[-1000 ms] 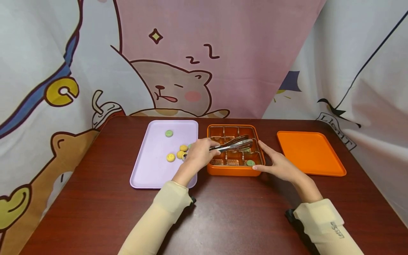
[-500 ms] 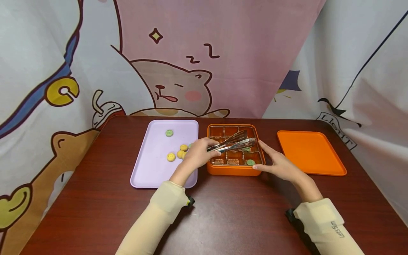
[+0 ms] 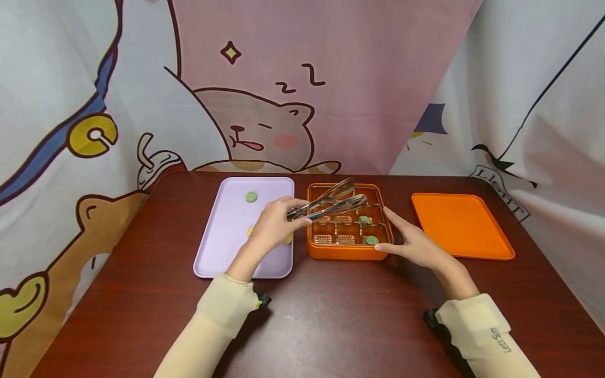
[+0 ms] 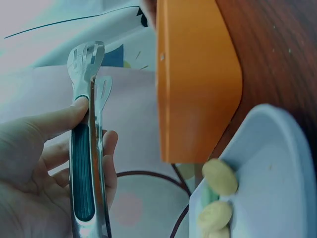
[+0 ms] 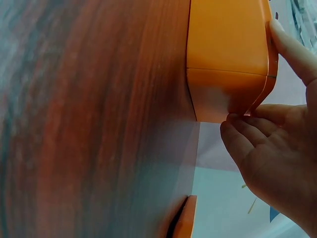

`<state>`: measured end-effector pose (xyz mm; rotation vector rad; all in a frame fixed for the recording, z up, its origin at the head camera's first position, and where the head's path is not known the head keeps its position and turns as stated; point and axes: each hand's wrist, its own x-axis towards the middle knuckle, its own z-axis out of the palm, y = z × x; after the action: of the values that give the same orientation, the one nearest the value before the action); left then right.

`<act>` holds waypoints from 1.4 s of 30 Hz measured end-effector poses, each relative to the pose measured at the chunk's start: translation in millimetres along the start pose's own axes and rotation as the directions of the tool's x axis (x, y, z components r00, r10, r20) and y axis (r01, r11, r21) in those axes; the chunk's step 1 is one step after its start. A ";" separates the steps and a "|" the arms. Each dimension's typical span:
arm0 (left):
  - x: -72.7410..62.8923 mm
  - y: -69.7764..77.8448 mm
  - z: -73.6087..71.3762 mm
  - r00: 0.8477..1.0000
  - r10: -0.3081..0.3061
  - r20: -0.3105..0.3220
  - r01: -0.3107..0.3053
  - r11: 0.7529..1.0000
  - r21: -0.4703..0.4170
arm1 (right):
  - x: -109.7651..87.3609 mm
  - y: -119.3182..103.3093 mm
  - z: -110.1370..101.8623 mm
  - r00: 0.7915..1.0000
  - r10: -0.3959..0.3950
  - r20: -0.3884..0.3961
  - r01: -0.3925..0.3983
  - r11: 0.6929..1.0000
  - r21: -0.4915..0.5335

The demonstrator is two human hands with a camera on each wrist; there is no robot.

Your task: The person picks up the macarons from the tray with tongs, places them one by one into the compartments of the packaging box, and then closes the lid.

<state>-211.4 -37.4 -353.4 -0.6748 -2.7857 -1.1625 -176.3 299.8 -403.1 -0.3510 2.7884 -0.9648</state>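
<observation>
Metal tongs (image 3: 331,202) with a green grip are held between the thumb and fingers of my left hand (image 3: 271,223). Their slotted tips stand apart above the divided box, with nothing between them. The orange box (image 3: 347,253) has a clear compartment insert. One green button-shaped piece (image 3: 372,240) lies in its front right compartment, another green piece (image 3: 365,219) in the one behind. My right hand (image 3: 416,244) holds the box at its right side, thumb at the front corner. In the left wrist view, yellow round pieces (image 4: 220,177) lie on the tray; my left hand partly hides them in the head view.
A lilac tray (image 3: 215,252) lies left of the box, with a lone green piece (image 3: 251,197) near its back. To the right lies a flat orange tray (image 3: 460,226). Behind the brown table (image 3: 331,315) hangs a printed cloth (image 3: 359,79).
My left hand has drawn back to the left with the tongs, from over the box's right compartments towards the lilac tray. The tong tips have spread and risen. My right hand stays on the box.
</observation>
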 end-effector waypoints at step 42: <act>-83.7 -93.6 -82.9 0.968 -0.200 -0.152 0.220 0.966 0.133 | -0.6 -1.5 0.8 1.000 -0.016 -0.008 0.016 1.000 0.000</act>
<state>-184.1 -184.0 -373.8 -0.2799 -2.8421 -0.9736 -175.2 298.4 -402.8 -0.3711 2.7973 -0.9723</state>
